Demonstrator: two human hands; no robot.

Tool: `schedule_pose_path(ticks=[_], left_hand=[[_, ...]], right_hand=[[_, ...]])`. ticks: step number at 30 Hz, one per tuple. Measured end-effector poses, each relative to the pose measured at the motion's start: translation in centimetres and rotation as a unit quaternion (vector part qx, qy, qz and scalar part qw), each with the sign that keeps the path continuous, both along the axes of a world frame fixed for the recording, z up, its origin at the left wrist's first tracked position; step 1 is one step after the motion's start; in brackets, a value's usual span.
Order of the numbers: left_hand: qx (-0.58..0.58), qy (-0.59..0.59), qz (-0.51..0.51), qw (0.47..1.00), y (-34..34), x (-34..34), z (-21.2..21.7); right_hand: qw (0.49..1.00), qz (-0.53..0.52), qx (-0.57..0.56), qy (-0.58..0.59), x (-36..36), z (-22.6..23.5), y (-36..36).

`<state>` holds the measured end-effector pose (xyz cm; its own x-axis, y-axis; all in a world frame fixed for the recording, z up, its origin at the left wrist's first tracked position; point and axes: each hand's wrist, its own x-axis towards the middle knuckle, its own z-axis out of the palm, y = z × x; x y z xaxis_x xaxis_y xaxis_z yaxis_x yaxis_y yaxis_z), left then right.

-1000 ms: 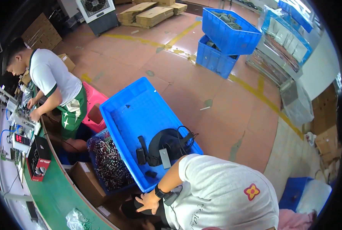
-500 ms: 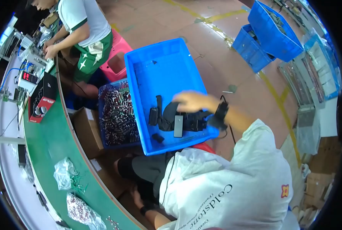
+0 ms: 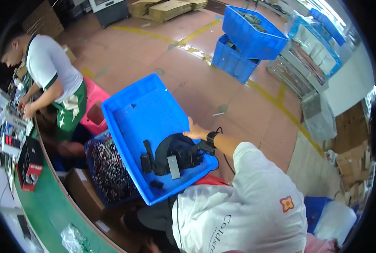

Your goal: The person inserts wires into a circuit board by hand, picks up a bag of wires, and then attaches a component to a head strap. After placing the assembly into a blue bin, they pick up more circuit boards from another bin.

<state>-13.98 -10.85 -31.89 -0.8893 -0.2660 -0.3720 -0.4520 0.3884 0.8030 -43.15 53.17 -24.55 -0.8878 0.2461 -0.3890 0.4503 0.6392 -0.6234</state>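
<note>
Evidently steadying a tilted blue bin (image 3: 124, 114).
Right hand (image 3: 196, 134) clasped its rim, fingers curled over, while black parts (image 3: 171, 154) pooled in the low corner; left hand stayed unseen.

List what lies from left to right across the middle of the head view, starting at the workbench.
Green workbench → person in a green apron → pink stool → big blue crate → hand with a wristwatch on the crate's rim → stacked blue crates → cardboard boxes.
</note>
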Motion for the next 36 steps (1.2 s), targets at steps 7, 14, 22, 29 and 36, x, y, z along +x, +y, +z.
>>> schedule_pose_path(ticks=[7,14,22,29,36], left_hand=[[-0.046,0.018,-0.086,0.995,0.6,-6.0,-1.6],[-0.105,0.015,-0.122,0.987,0.8,-7.2,-1.9],[-0.171,0.004,-0.178,0.969,2.4,-8.8,-2.2],[-0.233,-0.011,-0.217,0.948,2.6,-10.0,-3.5],[-0.240,-0.128,-0.084,0.959,-3.0,-0.5,-4.1]], right_hand=[[0.998,0.064,-0.021,-0.004,1.6,0.9,2.4],[0.998,0.064,-0.019,-0.008,0.9,1.5,1.9],[0.995,0.061,0.007,-0.073,0.8,2.5,1.8],[0.996,0.071,-0.003,-0.046,0.8,1.9,1.2],[0.996,0.074,-0.011,-0.049,1.4,-0.1,2.8]])
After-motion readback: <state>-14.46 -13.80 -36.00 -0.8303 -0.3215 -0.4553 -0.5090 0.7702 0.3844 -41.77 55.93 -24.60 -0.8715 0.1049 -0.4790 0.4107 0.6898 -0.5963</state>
